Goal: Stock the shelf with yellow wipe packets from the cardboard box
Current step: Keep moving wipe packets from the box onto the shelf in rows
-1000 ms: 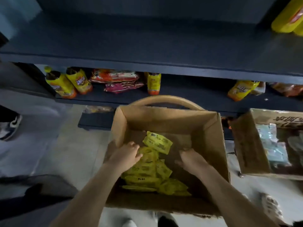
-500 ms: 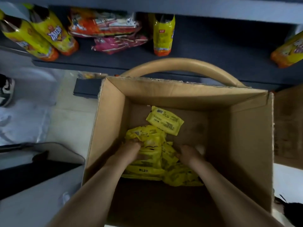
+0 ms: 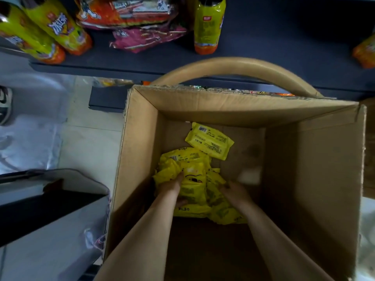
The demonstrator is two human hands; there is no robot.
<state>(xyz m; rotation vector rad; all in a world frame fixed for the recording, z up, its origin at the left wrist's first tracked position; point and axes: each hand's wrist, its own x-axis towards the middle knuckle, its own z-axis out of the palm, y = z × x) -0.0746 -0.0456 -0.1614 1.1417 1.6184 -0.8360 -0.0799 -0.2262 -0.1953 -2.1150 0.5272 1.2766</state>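
In the open cardboard box (image 3: pixel 142 142), the left grip (image 3: pixel 172 186) holds the left side of a heap of yellow wipe packets (image 3: pixel 194 173); the right grip (image 3: pixel 236 192) touches its right side, its hold too blurred to tell. One loose packet (image 3: pixel 210 140) lies just beyond. The far dark shelf (image 3: pixel 284 37) carries bottles (image 3: pixel 208 23) and snack bags (image 3: pixel 129 13).

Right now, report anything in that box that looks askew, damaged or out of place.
The yellow packets lie in a crumpled, jumbled heap rather than stacked. One lone packet sits apart toward the far wall, barcode side up and skewed. The far rim of the cardboard box is ragged.
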